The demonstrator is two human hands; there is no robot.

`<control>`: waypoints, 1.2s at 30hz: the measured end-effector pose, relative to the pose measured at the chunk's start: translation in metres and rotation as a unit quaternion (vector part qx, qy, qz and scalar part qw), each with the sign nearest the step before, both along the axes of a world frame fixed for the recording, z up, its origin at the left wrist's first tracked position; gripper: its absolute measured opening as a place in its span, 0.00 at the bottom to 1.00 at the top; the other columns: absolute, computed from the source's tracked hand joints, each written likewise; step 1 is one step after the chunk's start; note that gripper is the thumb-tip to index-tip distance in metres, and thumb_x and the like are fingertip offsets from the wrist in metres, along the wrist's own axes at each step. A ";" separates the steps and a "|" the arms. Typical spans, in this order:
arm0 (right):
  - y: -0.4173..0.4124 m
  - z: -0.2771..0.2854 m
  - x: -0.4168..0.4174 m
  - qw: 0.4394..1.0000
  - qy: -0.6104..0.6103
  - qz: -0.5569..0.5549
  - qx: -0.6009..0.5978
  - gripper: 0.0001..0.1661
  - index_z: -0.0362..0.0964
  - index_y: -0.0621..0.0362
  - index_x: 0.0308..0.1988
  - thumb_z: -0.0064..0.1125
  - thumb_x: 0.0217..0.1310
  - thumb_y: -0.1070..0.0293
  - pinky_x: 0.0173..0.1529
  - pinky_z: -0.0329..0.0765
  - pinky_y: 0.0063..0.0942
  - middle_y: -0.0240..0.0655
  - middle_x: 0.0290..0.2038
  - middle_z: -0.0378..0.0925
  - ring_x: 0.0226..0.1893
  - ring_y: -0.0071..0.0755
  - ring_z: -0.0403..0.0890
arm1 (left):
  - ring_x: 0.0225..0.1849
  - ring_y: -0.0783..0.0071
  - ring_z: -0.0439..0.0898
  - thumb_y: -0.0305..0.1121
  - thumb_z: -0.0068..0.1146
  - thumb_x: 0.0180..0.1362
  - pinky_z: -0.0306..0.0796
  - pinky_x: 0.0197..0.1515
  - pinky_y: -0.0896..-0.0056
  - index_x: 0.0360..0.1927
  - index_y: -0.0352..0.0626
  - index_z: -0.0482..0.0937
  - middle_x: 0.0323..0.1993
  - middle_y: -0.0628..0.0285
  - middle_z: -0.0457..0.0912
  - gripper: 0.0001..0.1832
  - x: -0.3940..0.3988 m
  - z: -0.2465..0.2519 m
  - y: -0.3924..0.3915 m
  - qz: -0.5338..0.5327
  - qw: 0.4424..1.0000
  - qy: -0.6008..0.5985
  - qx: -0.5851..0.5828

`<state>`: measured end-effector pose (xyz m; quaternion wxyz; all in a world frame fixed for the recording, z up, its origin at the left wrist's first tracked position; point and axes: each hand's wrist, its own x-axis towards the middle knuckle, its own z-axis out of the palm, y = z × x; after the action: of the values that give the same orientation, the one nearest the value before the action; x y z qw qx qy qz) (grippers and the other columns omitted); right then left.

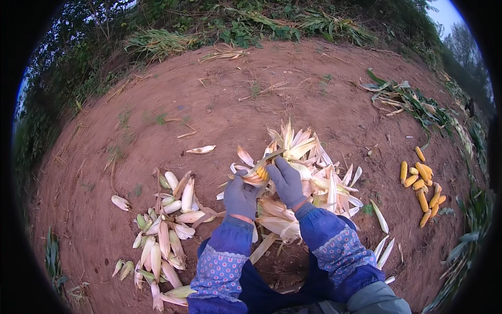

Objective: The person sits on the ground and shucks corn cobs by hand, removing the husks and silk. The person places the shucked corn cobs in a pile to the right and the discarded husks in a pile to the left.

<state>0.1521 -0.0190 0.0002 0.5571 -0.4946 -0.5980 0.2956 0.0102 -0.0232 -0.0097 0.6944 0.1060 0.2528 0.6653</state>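
An ear of corn (pixel 262 173) with yellow kernels showing through its parted husk is between my gloved hands. My left hand (pixel 241 196) grips the ear from its lower left side. At the upper right of the ear, my right hand (pixel 285 181) has its fingers closed on a strip of husk (pixel 270 156). Both gloves are grey, and the fingers partly hide the ear. Beneath and beyond my hands spreads a heap of pale, stripped corn husks (pixel 298 145).
Unhusked corn ears (pixel 162 239) lie piled at the left, with one ear (pixel 121 203) apart. Several bare yellow cobs (pixel 423 188) rest on the soil at the right. Green corn stalks (pixel 415 102) lie behind them. Bushes (pixel 164 23) border the reddish dirt ground (pixel 176 98).
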 end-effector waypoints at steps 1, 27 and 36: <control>0.002 0.000 -0.001 0.999 -0.012 -0.028 0.029 0.26 0.68 0.68 0.52 0.55 0.61 0.58 0.50 0.74 0.28 0.48 0.44 0.77 0.45 0.38 0.79 | 0.53 0.57 0.73 0.33 0.45 0.62 0.68 0.57 0.51 0.46 0.36 0.71 0.49 0.51 0.73 0.13 0.003 0.001 0.000 -0.016 1.000 -0.016 -0.003; 0.052 -0.010 0.145 0.883 0.435 -0.177 0.030 0.08 0.72 0.62 0.34 0.49 0.59 0.69 0.37 0.75 0.28 0.37 0.32 0.77 0.32 0.32 0.79 | 0.35 0.69 0.77 0.32 0.51 0.56 0.72 0.43 0.69 0.36 0.35 0.75 0.33 0.58 0.77 0.11 -0.017 0.016 -0.028 -0.149 0.963 0.224 0.020; 0.050 -0.009 0.145 0.900 0.359 -0.244 0.039 0.08 0.74 0.64 0.34 0.51 0.58 0.71 0.35 0.71 0.23 0.33 0.29 0.77 0.30 0.25 0.75 | 0.30 0.77 0.72 0.30 0.54 0.54 0.68 0.30 0.76 0.44 0.38 0.75 0.35 0.63 0.76 0.14 -0.059 -0.018 -0.004 0.055 0.913 0.402 -0.048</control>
<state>0.2974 0.0311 -0.0088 0.8072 -0.4635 -0.2295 0.2845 -0.0491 -0.0268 -0.0273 0.5008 0.3173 0.5478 0.5903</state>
